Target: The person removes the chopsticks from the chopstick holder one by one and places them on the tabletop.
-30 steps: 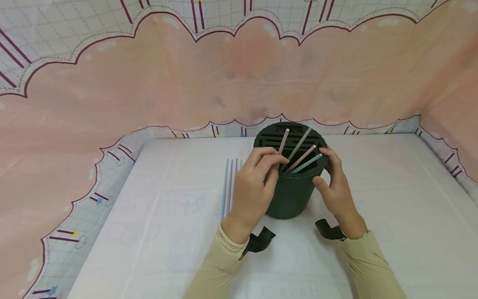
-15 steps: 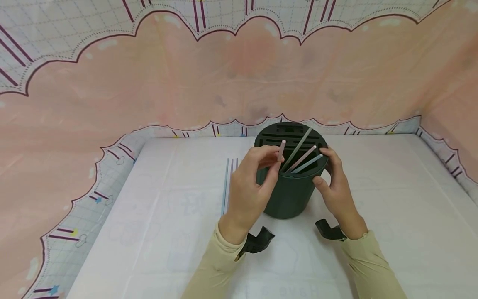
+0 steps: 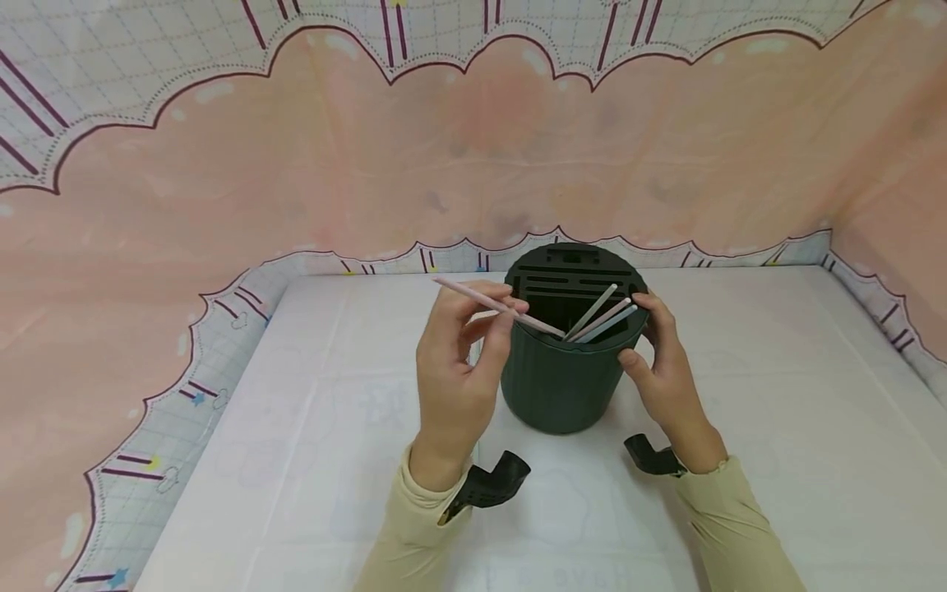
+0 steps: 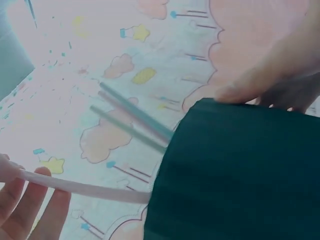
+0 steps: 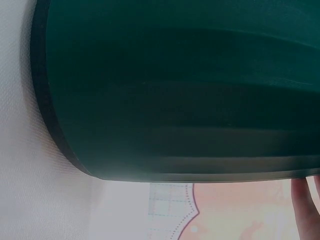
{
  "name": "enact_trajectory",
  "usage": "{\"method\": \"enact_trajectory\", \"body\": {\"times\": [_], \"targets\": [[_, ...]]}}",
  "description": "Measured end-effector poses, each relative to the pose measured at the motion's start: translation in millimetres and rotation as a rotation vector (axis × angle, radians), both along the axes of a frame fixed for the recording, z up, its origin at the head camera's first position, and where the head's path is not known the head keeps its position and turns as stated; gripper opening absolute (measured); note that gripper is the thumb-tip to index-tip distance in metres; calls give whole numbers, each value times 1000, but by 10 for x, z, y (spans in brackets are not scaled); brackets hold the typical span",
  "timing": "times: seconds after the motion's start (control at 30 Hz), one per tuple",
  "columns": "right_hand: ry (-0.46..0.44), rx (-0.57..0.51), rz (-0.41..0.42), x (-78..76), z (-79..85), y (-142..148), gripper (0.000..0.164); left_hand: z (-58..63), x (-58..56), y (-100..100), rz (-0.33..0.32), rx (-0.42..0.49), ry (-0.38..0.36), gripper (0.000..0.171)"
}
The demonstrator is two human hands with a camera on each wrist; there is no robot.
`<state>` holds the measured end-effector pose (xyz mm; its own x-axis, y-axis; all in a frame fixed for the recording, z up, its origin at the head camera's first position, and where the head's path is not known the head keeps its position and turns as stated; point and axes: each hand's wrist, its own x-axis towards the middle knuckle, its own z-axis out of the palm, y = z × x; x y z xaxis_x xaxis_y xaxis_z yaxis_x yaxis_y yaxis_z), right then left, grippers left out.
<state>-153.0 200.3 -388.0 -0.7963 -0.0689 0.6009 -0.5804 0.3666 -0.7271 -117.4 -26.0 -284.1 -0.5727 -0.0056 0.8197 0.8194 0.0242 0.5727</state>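
Observation:
A dark green cylindrical container [image 3: 562,390] with a slotted top stands on the white table. My left hand [image 3: 455,378] pinches a pink straw [image 3: 473,294] between thumb and fingers. The straw slants up to the left, its lower end at the container's mouth; the left wrist view also shows this straw [image 4: 100,191] running to the rim. Leaning right in the opening are a green straw [image 3: 592,311], a pink one and a blue straw [image 3: 617,321]. My right hand [image 3: 673,386] grips the container's right side at the rim, thumb in front.
A white cloth with faint prints covers the table [image 3: 296,460]. Behind it rises a peach patterned backdrop [image 3: 444,164] with a scalloped border. A black strap piece [image 3: 491,481] juts from the left wrist, and another [image 3: 654,455] from the right.
My left hand has moved left, and the pink straw has tipped from near upright to slanting left. The green straw's top has dropped lower. My right hand has stayed on the container.

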Motion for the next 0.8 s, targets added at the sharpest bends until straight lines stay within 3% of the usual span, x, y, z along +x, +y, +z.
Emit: {"method": "enact_trajectory", "body": {"times": [0.17,0.47,0.67,0.8], "targets": [[5,0,-3,4,4,-2,72,26,-3,-92,-37,101,-16,21],[10,4,-1,-10,-6,7,72,144,29,-219,-66,313,34,24],[9,6,-1,-9,-1,7,73,227,57,-269,-71,331,45,23],[2,4,1,-9,-3,7,73,250,84,-301,-34,341,57,23]]}}
